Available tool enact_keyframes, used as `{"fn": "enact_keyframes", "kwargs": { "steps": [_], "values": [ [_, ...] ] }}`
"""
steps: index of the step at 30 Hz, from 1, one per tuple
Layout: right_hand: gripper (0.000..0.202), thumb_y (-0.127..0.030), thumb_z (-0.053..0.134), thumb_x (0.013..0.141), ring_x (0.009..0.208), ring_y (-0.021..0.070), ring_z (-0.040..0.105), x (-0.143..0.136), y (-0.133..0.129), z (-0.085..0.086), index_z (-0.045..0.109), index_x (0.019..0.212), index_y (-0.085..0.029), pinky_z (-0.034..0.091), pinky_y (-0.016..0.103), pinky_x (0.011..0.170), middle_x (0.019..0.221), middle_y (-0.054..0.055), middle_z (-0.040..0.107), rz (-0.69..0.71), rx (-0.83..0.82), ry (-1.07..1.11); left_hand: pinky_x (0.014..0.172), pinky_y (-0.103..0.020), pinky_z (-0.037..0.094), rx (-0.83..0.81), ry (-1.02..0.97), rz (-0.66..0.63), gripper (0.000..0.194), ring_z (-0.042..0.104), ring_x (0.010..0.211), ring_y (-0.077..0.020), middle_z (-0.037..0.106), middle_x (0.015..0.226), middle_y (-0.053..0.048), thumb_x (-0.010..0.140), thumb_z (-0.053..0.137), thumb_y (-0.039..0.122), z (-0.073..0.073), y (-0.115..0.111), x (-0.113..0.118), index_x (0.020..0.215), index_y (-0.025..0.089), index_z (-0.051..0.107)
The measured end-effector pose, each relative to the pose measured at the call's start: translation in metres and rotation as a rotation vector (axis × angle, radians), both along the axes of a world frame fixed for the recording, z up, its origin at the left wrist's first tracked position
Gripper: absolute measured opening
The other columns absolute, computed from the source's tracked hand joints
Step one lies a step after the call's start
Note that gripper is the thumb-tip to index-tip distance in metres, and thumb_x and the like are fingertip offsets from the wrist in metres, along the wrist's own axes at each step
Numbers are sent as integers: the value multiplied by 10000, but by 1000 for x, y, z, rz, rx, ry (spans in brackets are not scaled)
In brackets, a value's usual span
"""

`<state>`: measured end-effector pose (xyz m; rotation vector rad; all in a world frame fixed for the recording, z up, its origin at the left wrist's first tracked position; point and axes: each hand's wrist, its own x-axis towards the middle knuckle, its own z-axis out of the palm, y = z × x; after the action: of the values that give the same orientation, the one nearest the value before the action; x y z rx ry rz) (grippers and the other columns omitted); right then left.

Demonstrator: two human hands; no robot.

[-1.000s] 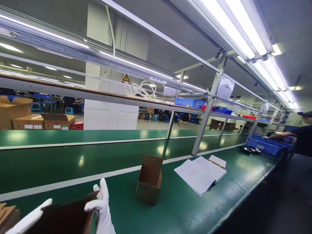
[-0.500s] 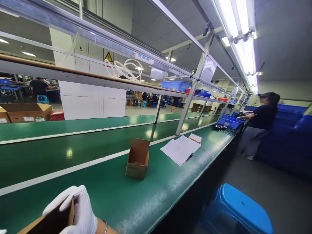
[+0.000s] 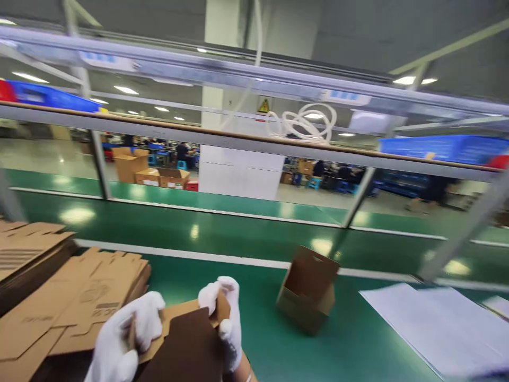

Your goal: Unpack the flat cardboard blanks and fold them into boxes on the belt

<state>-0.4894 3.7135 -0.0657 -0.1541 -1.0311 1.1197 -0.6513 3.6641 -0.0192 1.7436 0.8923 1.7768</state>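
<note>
Both my hands wear white gloves and grip one partly folded cardboard box (image 3: 186, 339), brown with a dark inner side. My left hand (image 3: 131, 334) is closed on its left flap, beside a stack of flat cardboard blanks (image 3: 83, 297). Fingers of my right hand (image 3: 226, 318) pinch the flap at its right end. To the right of my hands, an open cardboard box (image 3: 308, 297) stands on the green bench (image 3: 262, 323) with its lid raised.
More flat cardboard blanks (image 3: 27, 244) are piled at far left. White papers (image 3: 429, 323) lie on the right. A shelf (image 3: 238, 139) crosses above the bench, carrying coiled white tubing (image 3: 308, 122) and blue bins (image 3: 445, 148). Metal posts (image 3: 360, 196) hold it up.
The view has swung left, bringing the cardboard stacks and my left hand into sight. The co-worker and the blue stool have left the view. The held box is now gripped in both hands.
</note>
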Motion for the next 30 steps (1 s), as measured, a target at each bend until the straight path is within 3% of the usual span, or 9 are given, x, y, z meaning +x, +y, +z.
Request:
{"fn": "enact_keyframes", "kwargs": {
  "steps": [3, 7, 11, 15, 18, 20, 23, 27, 30],
  "values": [
    [633, -763, 500, 791, 996, 244, 595, 3, 5, -13, 526, 1227, -305, 511, 408, 859, 1155, 86, 595, -37, -13, -217, 606, -280, 382, 51, -43, 74, 611, 369, 519, -115, 348, 514, 19, 756, 602, 688, -1, 2, -7, 566, 168, 345],
    [894, -833, 491, 724, 1366, 332, 350, 6, 4, -21, 377, 1443, -315, 375, 514, 1080, 1502, 88, 356, 125, 18, -448, 548, -260, 315, 88, -97, 117, 640, 376, 566, -126, 330, 544, 9, 710, 626, 725, -2, 3, -13, 555, 164, 358],
    [758, -754, 618, 706, 1360, 345, 360, 5, 2, -11, 539, 1329, -329, 389, 508, 1079, 1487, 69, 389, 78, 66, -528, 509, -257, 259, 30, -35, 47, 729, 337, 542, -112, 333, 546, 13, 595, 561, 862, -1, 5, -14, 568, 162, 360],
    [495, -627, 677, 754, 1292, 326, 461, 4, 2, 1, 649, 1165, -354, 489, 454, 1000, 1420, 42, 477, 65, 92, -542, 586, -251, 384, 69, -96, 149, 596, 401, 576, -108, 461, 711, 7, 720, 565, 774, -3, 12, -9, 879, 201, 540],
    [424, -587, 645, 806, 1252, 317, 504, 5, 0, 3, 652, 1150, -339, 496, 468, 990, 1386, 54, 509, -76, 65, -527, 903, -317, 443, 50, -86, 245, 458, 536, 1039, -207, 551, 1120, -68, 817, 594, 619, -7, 13, -7, 1090, 254, 562],
    [384, -544, 649, 821, 1261, 319, 492, 6, -2, 4, 664, 1131, -317, 467, 495, 1018, 1365, 69, 522, -209, 61, -549, 1105, -390, 311, -32, -27, 207, 489, 363, 1323, -255, 463, 1358, -80, 871, 526, 594, -11, 10, -7, 1250, 286, 530],
    [345, -513, 678, 810, 1305, 324, 436, 6, -5, 7, 680, 1085, -306, 400, 535, 1068, 1323, 81, 547, -296, 85, -547, 1174, -435, 210, -108, 40, 106, 631, 278, 1392, -277, 368, 1474, -76, 879, 421, 664, -18, 2, -8, 1387, 289, 453],
    [326, -568, 652, 808, 1324, 344, 390, 4, -7, 11, 693, 987, -298, 367, 585, 1067, 1259, 85, 568, -248, 121, -557, 1134, -436, 293, -127, 89, 56, 645, 313, 1368, -314, 342, 1485, -101, 841, 426, 718, -21, -1, -7, 1242, 243, 601],
    [301, -583, 644, 806, 1321, 360, 376, 4, -7, 11, 698, 905, -303, 335, 616, 1070, 1198, 73, 581, -256, 194, -588, 1096, -446, 321, -91, 85, 79, 594, 413, 1262, -312, 473, 1318, -143, 844, 429, 711, -20, 4, -4, 985, 183, 661]
  ]
}}
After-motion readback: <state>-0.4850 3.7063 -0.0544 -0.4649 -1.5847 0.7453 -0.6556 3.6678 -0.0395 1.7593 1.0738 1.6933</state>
